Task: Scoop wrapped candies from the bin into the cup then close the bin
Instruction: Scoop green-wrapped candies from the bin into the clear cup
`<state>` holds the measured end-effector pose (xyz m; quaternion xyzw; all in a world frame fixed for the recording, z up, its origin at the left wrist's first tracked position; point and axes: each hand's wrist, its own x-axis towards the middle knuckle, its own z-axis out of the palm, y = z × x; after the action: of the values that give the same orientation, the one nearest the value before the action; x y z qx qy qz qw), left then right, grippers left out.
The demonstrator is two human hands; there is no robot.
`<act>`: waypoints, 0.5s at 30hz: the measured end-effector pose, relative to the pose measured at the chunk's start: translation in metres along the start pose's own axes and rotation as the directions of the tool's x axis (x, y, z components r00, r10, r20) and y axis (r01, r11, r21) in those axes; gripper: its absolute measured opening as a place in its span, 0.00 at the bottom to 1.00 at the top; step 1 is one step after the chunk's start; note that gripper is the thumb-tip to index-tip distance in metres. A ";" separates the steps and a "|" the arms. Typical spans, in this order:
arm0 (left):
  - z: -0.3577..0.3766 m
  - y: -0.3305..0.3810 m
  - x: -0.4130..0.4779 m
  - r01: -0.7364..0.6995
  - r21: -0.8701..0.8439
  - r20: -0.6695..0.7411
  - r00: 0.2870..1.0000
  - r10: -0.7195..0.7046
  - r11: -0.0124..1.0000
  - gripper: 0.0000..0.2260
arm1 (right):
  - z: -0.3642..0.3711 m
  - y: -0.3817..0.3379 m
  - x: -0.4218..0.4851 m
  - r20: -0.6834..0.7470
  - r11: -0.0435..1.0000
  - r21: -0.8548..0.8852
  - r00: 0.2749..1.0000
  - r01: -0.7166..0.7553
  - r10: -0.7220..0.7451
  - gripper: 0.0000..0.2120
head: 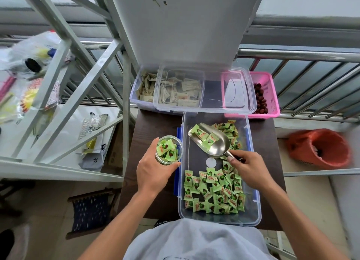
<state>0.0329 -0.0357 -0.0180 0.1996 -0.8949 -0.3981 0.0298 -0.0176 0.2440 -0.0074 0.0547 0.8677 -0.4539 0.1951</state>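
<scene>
ok so the left hand (pixel 153 172) has its grip wrapped round a small clear cup (pixel 169 149), thumb on the near side, and the cup is already pretty full of green wrapped candies. It's held over the dark desk (pixel 153 123), right up against the left wall of the open bin (pixel 256 191)

The right hand (pixel 247 170) has its grip pinching the handle of a metal scoop (pixel 212 142). The scoop sits over the middle of the bin with its mouth pointing up-left toward the cup, apart from it, and there are a few candies in the bowl

Most of the loose candies (pixel 214 191) are heaped at the near end of the bin, with a smaller bunch at the far right corner behind the scoop

The clear lid (pixel 204 90) is off, lying across a box of beige packets (pixel 144 90) and a pink basket (pixel 270 96) at the far edge of the desk
</scene>
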 end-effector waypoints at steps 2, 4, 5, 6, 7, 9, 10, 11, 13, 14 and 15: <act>0.000 -0.001 0.001 -0.015 -0.003 0.010 1.000 0.015 1.000 0.42 | -0.011 -0.011 -0.006 -0.003 0.999 0.015 0.999 0.034 -0.034 0.11; 0.000 -0.002 0.002 -0.029 -0.013 0.024 0.999 0.029 1.000 0.38 | -0.020 -0.026 -0.012 0.008 0.996 0.028 0.996 0.086 -0.086 0.13; -0.001 -0.002 0.002 -0.038 -0.020 0.031 0.999 0.039 0.999 0.35 | -0.023 -0.034 -0.015 0.022 0.992 0.018 0.992 0.122 -0.122 0.12; -0.002 -0.002 0.001 -0.050 -0.030 0.036 0.998 0.051 0.998 0.33 | -0.026 -0.043 -0.018 0.042 0.986 -0.007 0.986 0.165 -0.164 0.11; -0.003 0.000 0.000 -0.063 -0.040 0.037 0.997 0.064 0.997 0.32 | -0.028 -0.053 -0.021 0.060 0.977 -0.050 0.977 0.208 -0.205 0.10; -0.004 0.001 0.000 -0.086 -0.051 0.037 0.995 0.088 0.995 0.30 | -0.029 -0.074 -0.024 0.086 0.942 -0.159 0.955 0.295 -0.284 0.08; -0.005 0.001 0.000 -0.097 -0.054 0.038 0.994 0.099 0.994 0.30 | -0.029 -0.085 -0.024 0.106 0.916 -0.217 0.941 0.337 -0.321 0.06; -0.004 0.001 0.000 -0.109 -0.057 0.040 0.993 0.111 0.992 0.29 | -0.029 -0.097 -0.025 0.138 0.887 -0.278 0.929 0.369 -0.343 0.05; -0.004 0.000 0.000 -0.133 -0.074 0.041 0.990 0.136 0.988 0.27 | -0.026 -0.120 -0.026 0.210 0.814 -0.417 0.914 0.405 -0.348 0.04; -0.004 0.000 0.000 -0.141 -0.080 0.039 0.989 0.145 0.987 0.27 | -0.024 -0.131 -0.025 0.236 0.768 -0.483 0.908 0.420 -0.348 0.06; -0.004 0.000 -0.001 -0.148 -0.081 0.036 0.988 0.152 0.986 0.27 | -0.022 -0.142 -0.024 0.251 0.728 -0.538 0.905 0.425 -0.343 0.07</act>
<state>0.0342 -0.0380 -0.0150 0.1219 -0.8916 -0.4334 0.0487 -0.0405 0.1815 0.1218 -0.2192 0.9411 -0.2002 0.1619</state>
